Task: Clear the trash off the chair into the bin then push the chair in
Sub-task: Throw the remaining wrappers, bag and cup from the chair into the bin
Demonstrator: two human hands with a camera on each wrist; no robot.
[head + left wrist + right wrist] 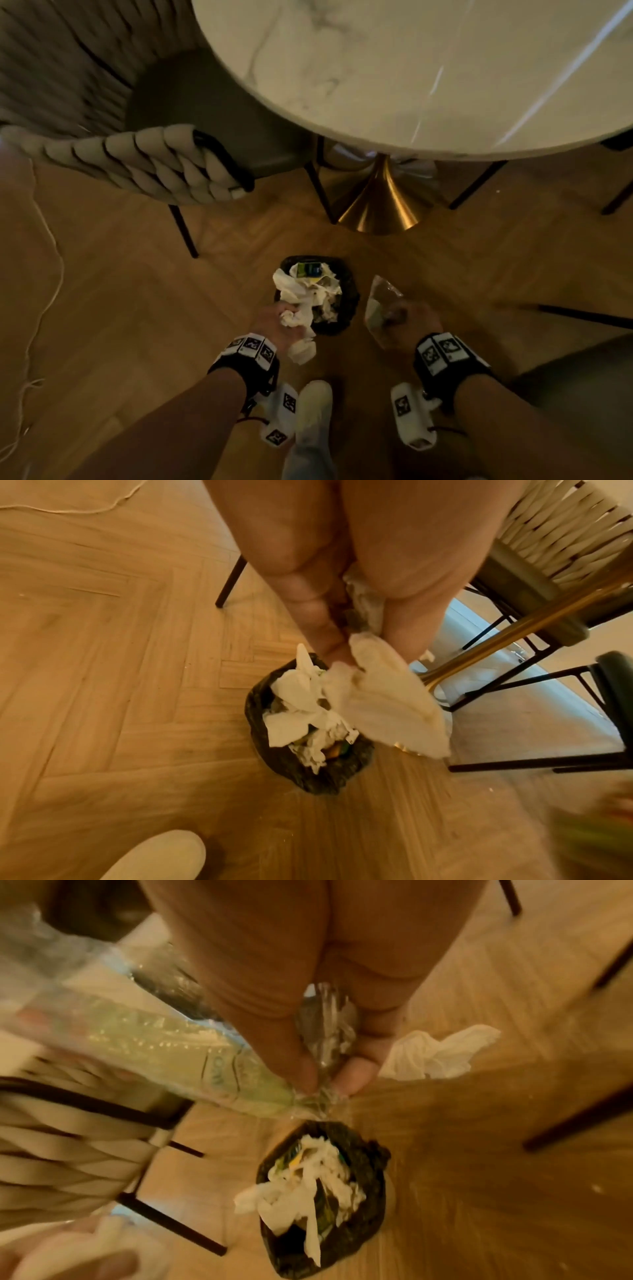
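A small bin [347,305] with a black liner stands on the wood floor, heaped with white tissues and wrappers. My left hand [284,323] hovers at its near left rim and pinches a crumpled white tissue [387,696] that hangs over the bin [308,772]. To the bin's right, my right hand [407,322] pinches a clear plastic wrapper [171,1047] by one end, above and beside the bin [363,1150]. The chair [154,161], with a woven rope back, stands at the upper left. The visible part of its dark seat [205,113] is bare and reaches partly under the table.
A round marble table [411,68] on a gold pedestal [380,202] stands behind the bin. Black legs of other chairs [479,185] show at the right. A white tissue [438,1053] lies on the floor beyond the bin. A white cable [44,274] runs along the left floor.
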